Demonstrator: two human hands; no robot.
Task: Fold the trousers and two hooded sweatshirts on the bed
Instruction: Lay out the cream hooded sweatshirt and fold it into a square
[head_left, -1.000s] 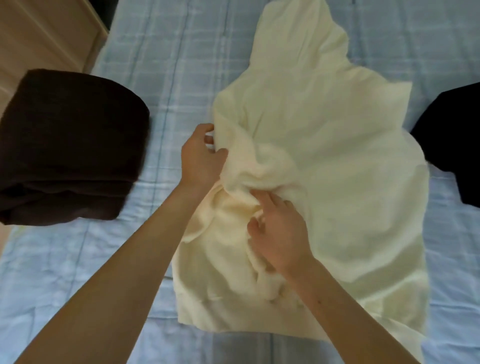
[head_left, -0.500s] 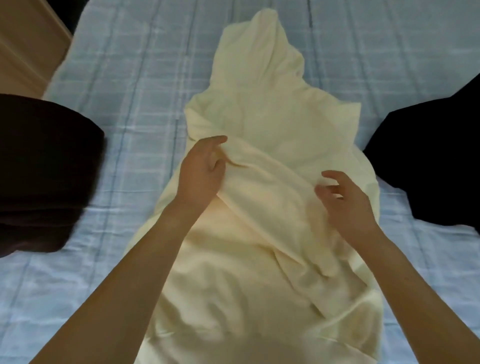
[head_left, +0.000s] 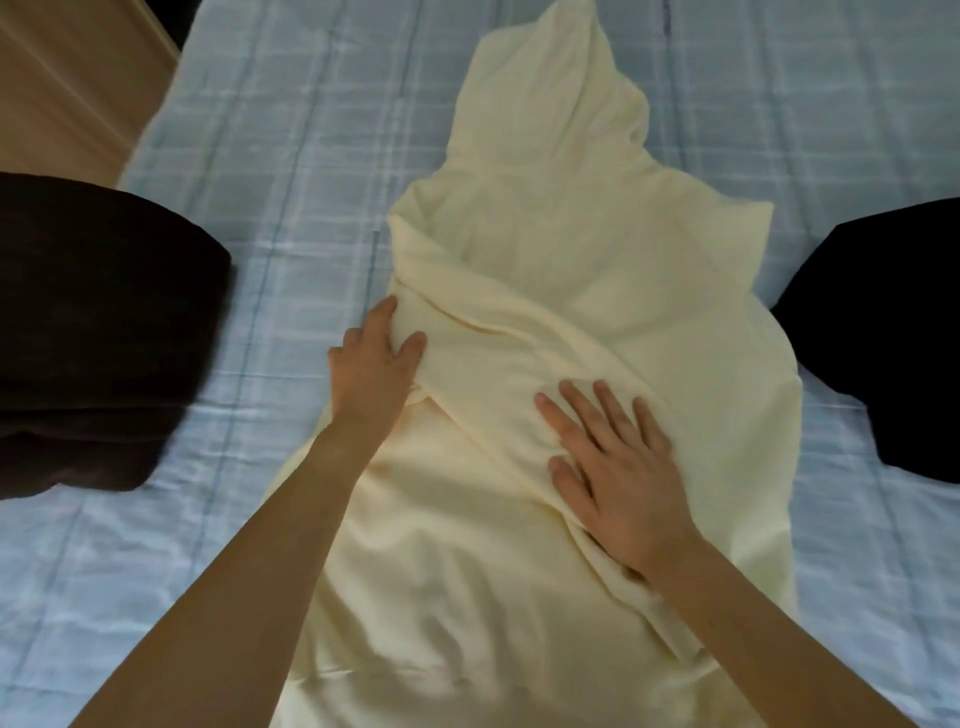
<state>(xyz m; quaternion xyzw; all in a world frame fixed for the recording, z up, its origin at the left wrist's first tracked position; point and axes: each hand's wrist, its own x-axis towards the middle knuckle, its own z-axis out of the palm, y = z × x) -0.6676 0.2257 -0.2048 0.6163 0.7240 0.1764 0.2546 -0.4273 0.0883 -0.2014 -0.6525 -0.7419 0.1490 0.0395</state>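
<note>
on the blue checked bed (head_left: 779, 104) the cream hooded sweatshirt (head_left: 571, 234) lies flat in the middle, hood away from us. a folded brown garment (head_left: 104, 322) sits at its left, a black garment (head_left: 883, 338) at its right. our right hand (head_left: 618, 467) presses flat on it, fingers spread. our left hand (head_left: 374, 369) touches its left fold, and we cannot tell if it pinches.

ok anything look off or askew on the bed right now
Nothing spilled or damaged. The cream hoodie is mid-fold: its folded-in sleeve lies creased diagonally under the flat right hand, while the left hand touches its left edge.
</note>
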